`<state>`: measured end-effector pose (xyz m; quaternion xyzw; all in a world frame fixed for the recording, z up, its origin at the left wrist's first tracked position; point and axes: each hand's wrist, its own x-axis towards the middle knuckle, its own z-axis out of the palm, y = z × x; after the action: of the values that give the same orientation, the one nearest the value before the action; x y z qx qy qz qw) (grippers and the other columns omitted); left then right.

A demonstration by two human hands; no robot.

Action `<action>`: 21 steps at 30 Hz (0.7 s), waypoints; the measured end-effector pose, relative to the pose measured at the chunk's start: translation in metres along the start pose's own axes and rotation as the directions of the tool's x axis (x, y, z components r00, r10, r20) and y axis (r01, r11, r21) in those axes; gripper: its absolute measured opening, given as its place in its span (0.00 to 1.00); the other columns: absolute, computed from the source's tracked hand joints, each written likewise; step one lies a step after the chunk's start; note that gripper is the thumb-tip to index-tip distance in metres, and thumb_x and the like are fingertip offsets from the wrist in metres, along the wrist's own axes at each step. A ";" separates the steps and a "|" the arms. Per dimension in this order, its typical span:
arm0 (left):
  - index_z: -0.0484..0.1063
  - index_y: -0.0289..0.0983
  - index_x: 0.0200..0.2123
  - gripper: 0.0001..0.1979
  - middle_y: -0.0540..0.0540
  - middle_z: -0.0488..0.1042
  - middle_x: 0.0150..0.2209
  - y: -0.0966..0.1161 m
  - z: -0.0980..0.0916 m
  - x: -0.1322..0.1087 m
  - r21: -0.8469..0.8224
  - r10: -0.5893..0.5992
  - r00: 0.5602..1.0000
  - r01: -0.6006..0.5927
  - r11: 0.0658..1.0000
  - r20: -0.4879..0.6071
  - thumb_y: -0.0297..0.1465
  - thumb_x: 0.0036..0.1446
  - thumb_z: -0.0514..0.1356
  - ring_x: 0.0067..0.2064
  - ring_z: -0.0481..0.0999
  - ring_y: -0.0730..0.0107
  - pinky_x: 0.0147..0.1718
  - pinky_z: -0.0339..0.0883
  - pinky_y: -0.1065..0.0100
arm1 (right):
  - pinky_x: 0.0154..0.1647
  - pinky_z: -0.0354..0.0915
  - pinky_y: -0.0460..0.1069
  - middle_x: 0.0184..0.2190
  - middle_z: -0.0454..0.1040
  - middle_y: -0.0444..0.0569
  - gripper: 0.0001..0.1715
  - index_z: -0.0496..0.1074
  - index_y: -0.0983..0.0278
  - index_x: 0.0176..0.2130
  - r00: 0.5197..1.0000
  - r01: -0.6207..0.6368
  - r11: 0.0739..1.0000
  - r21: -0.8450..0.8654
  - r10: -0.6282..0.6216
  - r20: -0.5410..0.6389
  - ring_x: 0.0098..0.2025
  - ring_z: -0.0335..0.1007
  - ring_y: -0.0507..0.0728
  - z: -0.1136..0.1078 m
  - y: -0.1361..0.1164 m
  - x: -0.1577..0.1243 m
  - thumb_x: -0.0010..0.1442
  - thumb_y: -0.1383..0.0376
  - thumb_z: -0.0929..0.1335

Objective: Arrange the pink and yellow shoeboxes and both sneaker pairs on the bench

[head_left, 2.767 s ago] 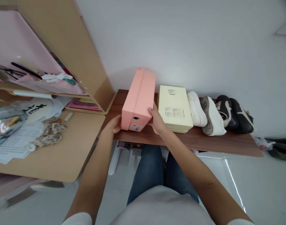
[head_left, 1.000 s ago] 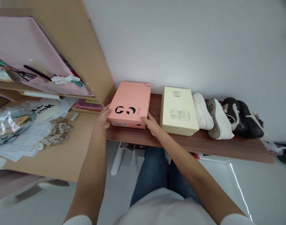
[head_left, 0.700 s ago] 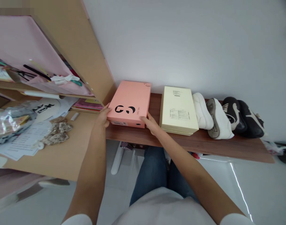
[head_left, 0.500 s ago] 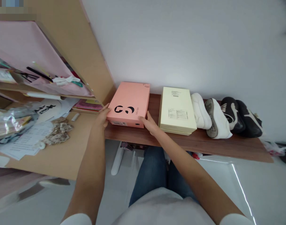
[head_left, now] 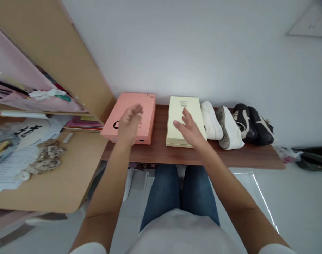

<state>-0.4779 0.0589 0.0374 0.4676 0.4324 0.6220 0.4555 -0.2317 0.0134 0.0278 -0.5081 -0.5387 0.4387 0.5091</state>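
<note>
A pink shoebox (head_left: 146,116) with black print lies at the left end of a dark wood shelf (head_left: 161,121). My left hand (head_left: 130,121) is over its lid, fingers apart, with nothing in it. To the right lies a pale yellow shoebox (head_left: 177,134); my right hand (head_left: 189,128) hovers above it, thumb and fingers spread. Neither hand grips a box. Beside the yellow box a pair of white shoes (head_left: 210,121) stands on the shelf, one tilted with its grey sole showing. Black shoes (head_left: 258,127) with pale trim sit farthest right.
On the left stands a light wooden desk (head_left: 71,176) holding papers (head_left: 18,165), patterned fabric (head_left: 48,158) and a small white stick (head_left: 68,138). A tall wooden panel (head_left: 60,53) rises between desk and wall. Plastic bags (head_left: 288,155) lie past the shelf's right end.
Both hands have let go of the pink box. My left hand has moved up and right over its lid, my right hand across to above the yellow box. The view has shifted right.
</note>
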 end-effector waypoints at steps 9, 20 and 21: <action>0.73 0.43 0.58 0.27 0.41 0.66 0.67 -0.087 0.062 -0.024 -0.008 -0.297 0.941 0.302 0.953 0.159 0.29 0.53 0.70 0.72 0.57 0.51 0.66 0.56 0.57 | 0.74 0.49 0.66 0.69 0.62 0.53 0.43 0.63 0.58 0.67 0.964 -0.200 0.938 -0.284 0.136 -0.228 0.72 0.55 0.67 -0.078 0.039 0.006 0.58 0.47 0.71; 0.80 0.35 0.46 0.25 0.39 0.81 0.51 -0.129 0.086 -0.029 -0.028 -0.407 0.902 0.415 0.909 0.142 0.50 0.59 0.59 0.59 0.74 0.51 0.59 0.64 0.58 | 0.71 0.56 0.58 0.67 0.65 0.52 0.42 0.61 0.59 0.67 0.932 -0.248 0.966 -0.076 0.217 -0.289 0.69 0.60 0.62 -0.075 0.084 0.006 0.59 0.48 0.69; 0.80 0.35 0.44 0.24 0.40 0.82 0.48 -0.132 0.086 -0.030 -0.032 -0.404 0.907 0.410 0.911 0.122 0.49 0.58 0.60 0.56 0.76 0.52 0.57 0.66 0.59 | 0.70 0.59 0.58 0.65 0.68 0.53 0.39 0.63 0.60 0.66 0.934 -0.248 0.967 -0.055 0.223 -0.280 0.67 0.64 0.62 -0.072 0.084 0.006 0.60 0.50 0.68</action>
<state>-0.3677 0.0673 -0.0786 0.3884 0.4761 0.4979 0.6120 -0.1510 0.0246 -0.0478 -0.6466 -0.4180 0.3981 0.4987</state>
